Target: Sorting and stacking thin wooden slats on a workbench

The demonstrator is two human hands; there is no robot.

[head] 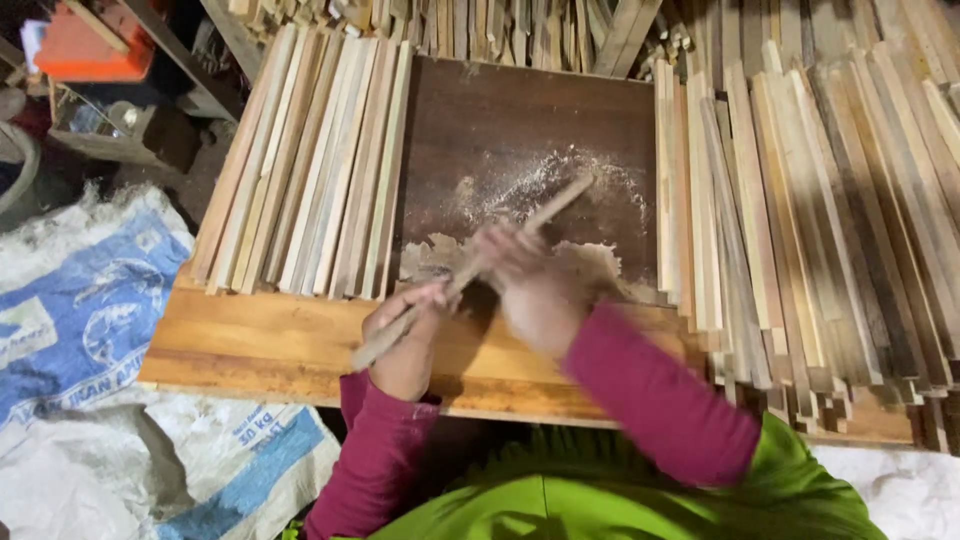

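left hand (405, 340) and right hand (525, 285) both clamped on stick (470, 270) | sawdust (540, 190) on board (530, 120) | stacks (310, 160) wait both sides

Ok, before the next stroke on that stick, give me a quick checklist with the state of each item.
1. Left hand grips the lower end of the wooden stick: ok.
2. Right hand on the stick's middle: cannot tell how firmly, it is motion-blurred.
3. Stick's far end lies over the dark board, amid the sawdust: ok.
4. Left slat stack is apart from the stick: ok.
5. Right slat pile is apart from the hands: ok.
6. What the right-hand fingers hold against the stick: cannot tell.
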